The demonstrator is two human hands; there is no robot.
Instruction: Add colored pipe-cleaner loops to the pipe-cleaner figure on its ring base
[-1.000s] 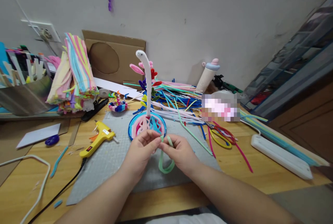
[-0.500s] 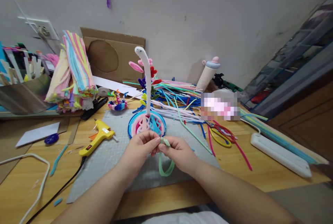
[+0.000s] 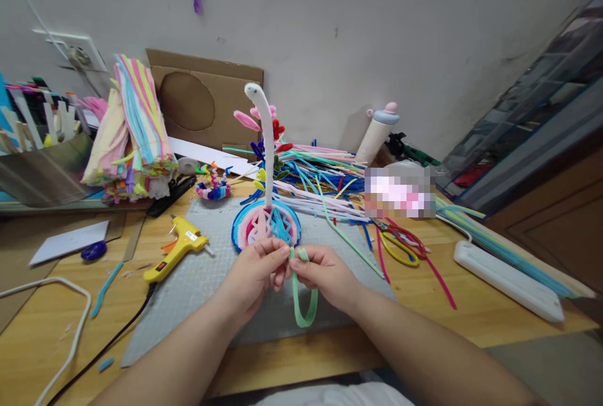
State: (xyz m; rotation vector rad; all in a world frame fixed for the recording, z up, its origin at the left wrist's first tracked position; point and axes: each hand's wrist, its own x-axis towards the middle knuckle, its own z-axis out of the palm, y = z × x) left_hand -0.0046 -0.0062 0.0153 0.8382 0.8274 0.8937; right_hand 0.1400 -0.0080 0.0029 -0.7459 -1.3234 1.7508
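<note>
A light green pipe cleaner (image 3: 305, 319) hangs in a loop below my fingers. My right hand (image 3: 325, 271) pinches it near its upper part, beside my left hand (image 3: 259, 268), whose thumb and forefinger are pressed together at the strand's end. The fingertips of both hands nearly touch. Just behind them a round blue, pink and white piece (image 3: 240, 230) rests on the grey cutting mat (image 3: 188, 305). From it rises a tall white fuzzy stem (image 3: 268, 148) with a bent top, with pink, red, purple and yellow petal shapes around it.
A yellow glue gun (image 3: 176, 252) lies at the left with its black cord. Red and yellow scissors (image 3: 400, 249) and a white power strip (image 3: 509, 280) are at the right. Loose pipe cleaners (image 3: 325, 202), a bottle (image 3: 377, 136) and bundled strips (image 3: 141, 117) stand or lie farther back.
The green loop has shifted slightly right and hangs a little lower and longer. Both hands remain close together, with their fingers slightly repositioned.
</note>
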